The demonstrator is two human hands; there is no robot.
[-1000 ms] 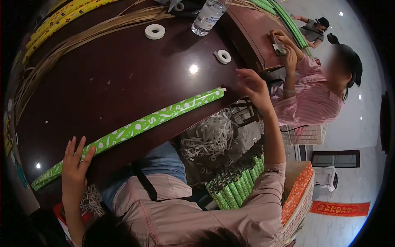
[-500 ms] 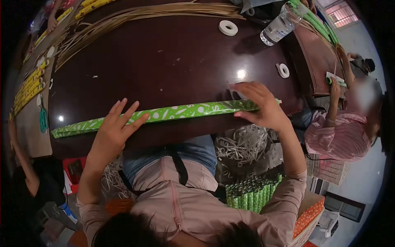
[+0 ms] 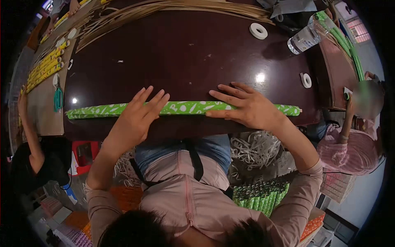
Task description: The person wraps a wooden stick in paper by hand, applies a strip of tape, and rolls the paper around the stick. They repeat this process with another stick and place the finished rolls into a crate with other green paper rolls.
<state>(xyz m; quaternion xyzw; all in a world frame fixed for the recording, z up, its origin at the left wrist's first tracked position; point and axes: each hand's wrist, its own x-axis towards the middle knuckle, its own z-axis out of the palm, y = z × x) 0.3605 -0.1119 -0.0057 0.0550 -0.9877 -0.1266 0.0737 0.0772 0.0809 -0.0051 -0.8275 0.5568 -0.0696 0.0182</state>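
Note:
A long, thin roll of green patterned wrapping paper (image 3: 185, 108) lies lengthwise near the front edge of the dark table. My left hand (image 3: 142, 114) rests across its left half, fingers stretched and spread past the far side. On the right half, my right hand (image 3: 249, 108) lies with its fingers spread, palm down. Both hands touch the roll without gripping it, and the stretches under them are hidden. A small pale tip shows at the roll's right end.
Two tape rolls, a larger white one (image 3: 258, 31) and a smaller one (image 3: 305, 80), sit beyond my right hand near a plastic bottle (image 3: 303, 40). Brown paper strips (image 3: 173, 5) line the far edge. Green-handled scissors (image 3: 58, 99) and yellow rolls (image 3: 46, 71) lie left. People sit on both sides.
My right hand has slid left along the roll, away from its right end, and now lies flatter on it. The left hand stays on the left half. The whole view has shifted.

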